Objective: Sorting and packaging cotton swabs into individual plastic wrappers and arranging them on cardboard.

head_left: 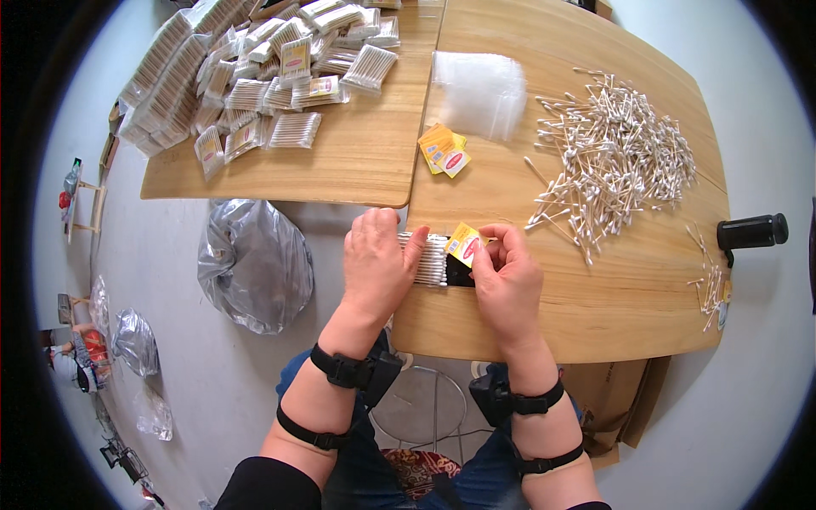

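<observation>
A row of white-tipped cotton swabs (433, 260) lies side by side at the table's near left edge. My left hand (374, 263) is closed on its left end, with the thumb over the swabs; the fingers' undersides are hidden. My right hand (512, 285) pinches a small yellow and white card (465, 244) between thumb and fingers, just over the row's right end. Beneath that card shows a flat black piece (459, 274), partly covered by the card and my right hand. Beyond my hands lies a small stack of similar cards (444, 150).
Loose cotton swabs (616, 161) form a wide heap on the right. Clear plastic bags (480, 93) lie at the back. Filled swab packs (297, 130) pile up on the left table. A black cylinder (752, 231) juts from the right edge; a grey bag (255, 265) stands below left.
</observation>
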`<state>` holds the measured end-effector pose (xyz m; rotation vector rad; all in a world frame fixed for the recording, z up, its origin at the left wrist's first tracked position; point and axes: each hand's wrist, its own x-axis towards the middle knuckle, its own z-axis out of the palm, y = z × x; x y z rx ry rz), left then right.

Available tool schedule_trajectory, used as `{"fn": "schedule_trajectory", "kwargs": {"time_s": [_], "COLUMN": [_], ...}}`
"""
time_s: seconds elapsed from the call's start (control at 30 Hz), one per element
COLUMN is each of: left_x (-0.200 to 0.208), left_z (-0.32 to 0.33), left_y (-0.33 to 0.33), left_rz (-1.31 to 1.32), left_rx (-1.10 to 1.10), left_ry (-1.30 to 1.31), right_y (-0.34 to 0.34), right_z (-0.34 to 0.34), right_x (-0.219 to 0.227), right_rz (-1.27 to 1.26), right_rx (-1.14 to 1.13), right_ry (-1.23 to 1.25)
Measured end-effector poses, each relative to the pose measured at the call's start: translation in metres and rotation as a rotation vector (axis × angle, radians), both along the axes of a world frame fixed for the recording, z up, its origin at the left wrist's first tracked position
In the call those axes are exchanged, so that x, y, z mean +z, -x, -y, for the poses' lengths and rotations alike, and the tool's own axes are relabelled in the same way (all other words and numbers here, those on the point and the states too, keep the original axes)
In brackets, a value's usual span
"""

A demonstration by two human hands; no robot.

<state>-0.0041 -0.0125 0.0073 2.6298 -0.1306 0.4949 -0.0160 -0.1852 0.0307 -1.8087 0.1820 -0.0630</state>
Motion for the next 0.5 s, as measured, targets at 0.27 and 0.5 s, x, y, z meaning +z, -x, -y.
{"fn": "schedule_trajectory", "kwargs": {"time_s": [0.27, 0.5], "left_x": [-0.0065, -0.0047], "left_z": [0.0014, 0.0015], "left_y": [-0.0002, -0.0004], "left_rz": [-0.115, -0.153], "left_rx": [-0.021, -0.024], "left_ry": [0.071, 0.135], "right_y": [0.0001, 0.0002], "right_z": [-0.0005, 0.0002], "right_x": [-0.0045, -0.0024], "right_rz": [-0.005, -0.040], "right_rx": [0.021, 0.008], "right_ry": [-0.033, -0.061]}}
